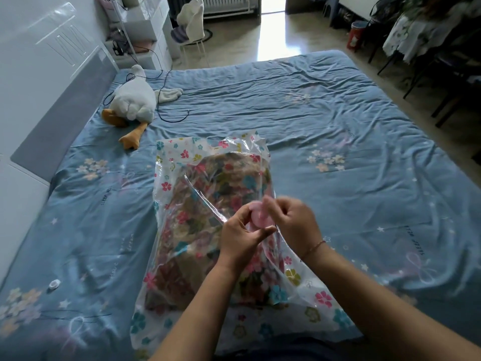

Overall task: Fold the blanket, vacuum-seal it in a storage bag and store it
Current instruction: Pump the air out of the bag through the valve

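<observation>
A clear storage bag (179,157) printed with coloured flowers lies on the blue bed (325,142) in front of me. Inside it sits the folded blanket (205,204), brownish with a flower pattern. A round pink valve cap (257,213) stands on the bag's upper face. My left hand (240,237) holds the bag film and the valve from the left. My right hand (291,221), with a red string at the wrist, pinches the pink cap from the right; its fingers are blurred.
A white plush goose (132,100) with orange feet lies at the bed's far left, beside a black cable (166,110). A small white round piece (54,284) rests on the sheet at near left. A white chair (191,24), shelves and a red bin (354,35) stand beyond the bed.
</observation>
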Demonstrator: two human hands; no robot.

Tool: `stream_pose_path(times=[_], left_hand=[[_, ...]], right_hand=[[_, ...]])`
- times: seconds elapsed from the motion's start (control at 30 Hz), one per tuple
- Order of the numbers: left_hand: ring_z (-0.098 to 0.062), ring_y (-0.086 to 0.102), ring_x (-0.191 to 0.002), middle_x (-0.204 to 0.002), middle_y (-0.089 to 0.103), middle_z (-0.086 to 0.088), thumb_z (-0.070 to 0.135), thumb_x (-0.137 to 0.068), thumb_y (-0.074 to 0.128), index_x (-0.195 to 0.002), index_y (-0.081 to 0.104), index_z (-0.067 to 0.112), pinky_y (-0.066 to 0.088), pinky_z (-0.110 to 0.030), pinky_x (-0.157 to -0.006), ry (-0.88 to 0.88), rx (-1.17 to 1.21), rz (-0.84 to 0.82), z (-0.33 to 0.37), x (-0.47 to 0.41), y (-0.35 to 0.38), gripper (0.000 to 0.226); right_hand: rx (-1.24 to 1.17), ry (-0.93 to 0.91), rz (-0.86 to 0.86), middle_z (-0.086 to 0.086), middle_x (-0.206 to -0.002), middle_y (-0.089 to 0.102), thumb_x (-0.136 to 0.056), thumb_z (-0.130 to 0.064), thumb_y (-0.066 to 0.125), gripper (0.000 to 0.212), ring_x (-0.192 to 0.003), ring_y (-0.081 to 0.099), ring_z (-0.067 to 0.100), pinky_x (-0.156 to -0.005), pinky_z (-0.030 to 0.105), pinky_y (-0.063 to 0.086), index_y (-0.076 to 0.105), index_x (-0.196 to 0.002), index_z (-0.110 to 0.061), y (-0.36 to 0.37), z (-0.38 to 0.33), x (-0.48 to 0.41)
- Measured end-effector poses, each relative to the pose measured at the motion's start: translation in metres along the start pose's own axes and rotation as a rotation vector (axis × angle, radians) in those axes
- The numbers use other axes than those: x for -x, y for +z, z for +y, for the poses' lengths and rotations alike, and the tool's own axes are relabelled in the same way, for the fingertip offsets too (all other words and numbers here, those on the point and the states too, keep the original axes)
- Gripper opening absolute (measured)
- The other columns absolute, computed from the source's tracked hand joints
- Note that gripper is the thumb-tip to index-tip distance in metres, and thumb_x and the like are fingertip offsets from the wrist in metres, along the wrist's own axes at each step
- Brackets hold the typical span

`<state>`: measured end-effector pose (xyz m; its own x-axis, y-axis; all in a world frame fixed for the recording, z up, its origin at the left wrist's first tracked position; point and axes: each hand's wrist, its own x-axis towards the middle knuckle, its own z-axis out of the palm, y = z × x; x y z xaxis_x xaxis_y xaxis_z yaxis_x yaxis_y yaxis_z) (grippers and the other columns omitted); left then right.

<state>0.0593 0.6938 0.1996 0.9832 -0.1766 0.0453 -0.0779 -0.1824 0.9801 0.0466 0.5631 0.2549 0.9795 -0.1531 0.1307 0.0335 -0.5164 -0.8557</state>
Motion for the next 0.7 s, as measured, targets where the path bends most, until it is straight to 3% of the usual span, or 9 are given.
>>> stream_pose_path(times=[0.1, 0.2, 0.27, 0.33, 0.43, 0.5, 0.57, 0.63, 0.7], left_hand=[[-0.009, 0.069, -0.102, -0.108, 0.073, 0.003, 0.018, -0.068, 0.087, -0.116, 0.066, 0.018, 0.053, -0.022, -0.09, 0.001, 0.032, 0.004, 0.001, 0.001, -0.002, 0.052], [-0.009, 0.068, -0.102, -0.108, 0.072, 0.004, 0.015, -0.067, 0.088, -0.113, 0.063, 0.028, 0.052, -0.018, -0.09, -0.001, 0.028, 0.015, 0.001, -0.004, -0.005, 0.053], [-0.008, 0.068, -0.102, -0.109, 0.072, 0.005, 0.014, -0.067, 0.088, -0.113, 0.063, 0.028, 0.052, -0.019, -0.091, 0.001, 0.016, 0.018, 0.003, -0.005, -0.004, 0.054], [-0.007, 0.068, -0.104, -0.11, 0.072, 0.005, 0.014, -0.068, 0.087, -0.115, 0.063, 0.025, 0.052, -0.021, -0.092, -0.001, 0.018, 0.0, 0.004, -0.003, -0.002, 0.054], [-0.008, 0.069, -0.103, -0.109, 0.073, 0.004, 0.015, -0.07, 0.086, -0.116, 0.066, 0.019, 0.054, -0.024, -0.091, -0.002, 0.022, -0.021, 0.003, 0.001, -0.003, 0.05], [-0.01, 0.068, -0.104, -0.111, 0.073, 0.002, 0.016, -0.07, 0.086, -0.118, 0.065, 0.016, 0.054, -0.025, -0.092, -0.017, 0.045, -0.004, 0.003, 0.0, -0.005, 0.052], [-0.011, 0.068, -0.105, -0.111, 0.072, 0.001, 0.014, -0.069, 0.087, -0.117, 0.064, 0.021, 0.052, -0.024, -0.094, -0.032, 0.056, 0.021, 0.002, -0.004, -0.006, 0.054], [-0.009, 0.068, -0.105, -0.112, 0.072, 0.002, 0.014, -0.068, 0.087, -0.116, 0.063, 0.025, 0.051, -0.021, -0.094, -0.034, 0.042, 0.027, 0.0, -0.004, -0.006, 0.055], [-0.009, 0.067, -0.107, -0.113, 0.072, 0.002, 0.016, -0.069, 0.088, -0.118, 0.063, 0.023, 0.051, -0.023, -0.095, -0.032, 0.029, 0.017, 0.0, -0.003, -0.005, 0.056]], right_hand=[[0.05, -0.003, 0.013, -0.007, -0.041, 0.048, -0.092, -0.043, 0.06, 0.05, -0.041, 0.042, 0.009, -0.047, 0.026, 0.032, 0.057, -0.051, -0.013, -0.011, -0.01, -0.007], [-0.25, -0.271, 0.273, -0.009, -0.047, 0.059, -0.095, -0.029, 0.058, 0.049, -0.043, 0.051, 0.006, -0.047, 0.027, 0.038, 0.061, -0.054, -0.003, -0.04, -0.06, -0.016], [-0.335, -0.326, 0.314, -0.001, -0.054, 0.066, -0.095, -0.033, 0.053, 0.052, -0.05, 0.059, 0.012, -0.05, 0.03, 0.044, 0.059, -0.058, 0.003, -0.036, -0.06, -0.017], [-0.261, -0.171, 0.195, 0.013, -0.062, 0.067, -0.091, -0.05, 0.049, 0.059, -0.057, 0.064, 0.025, -0.057, 0.042, 0.051, 0.061, -0.062, -0.001, -0.013, -0.029, -0.01], [-0.004, 0.082, -0.061, 0.004, -0.049, 0.056, -0.083, -0.064, 0.053, 0.065, -0.047, 0.047, 0.009, -0.053, 0.039, 0.045, 0.065, -0.061, -0.003, 0.004, 0.004, -0.005], [-0.035, 0.001, 0.008, -0.005, -0.038, 0.043, -0.089, -0.044, 0.063, 0.053, -0.039, 0.035, 0.007, -0.047, 0.027, 0.032, 0.064, -0.056, -0.002, -0.009, -0.013, -0.012], [-0.229, -0.181, 0.188, -0.005, -0.038, 0.044, -0.094, -0.03, 0.061, 0.05, -0.038, 0.032, 0.005, -0.046, 0.021, 0.027, 0.064, -0.056, 0.002, -0.033, -0.051, -0.018], [-0.377, -0.323, 0.289, -0.001, -0.043, 0.053, -0.095, -0.028, 0.057, 0.051, -0.042, 0.04, 0.002, -0.047, 0.021, 0.032, 0.061, -0.056, 0.005, -0.042, -0.068, -0.021], [-0.298, -0.295, 0.266, 0.0, -0.052, 0.063, -0.093, -0.038, 0.056, 0.056, -0.048, 0.057, 0.012, -0.049, 0.03, 0.044, 0.054, -0.055, 0.003, -0.026, -0.05, -0.013]])
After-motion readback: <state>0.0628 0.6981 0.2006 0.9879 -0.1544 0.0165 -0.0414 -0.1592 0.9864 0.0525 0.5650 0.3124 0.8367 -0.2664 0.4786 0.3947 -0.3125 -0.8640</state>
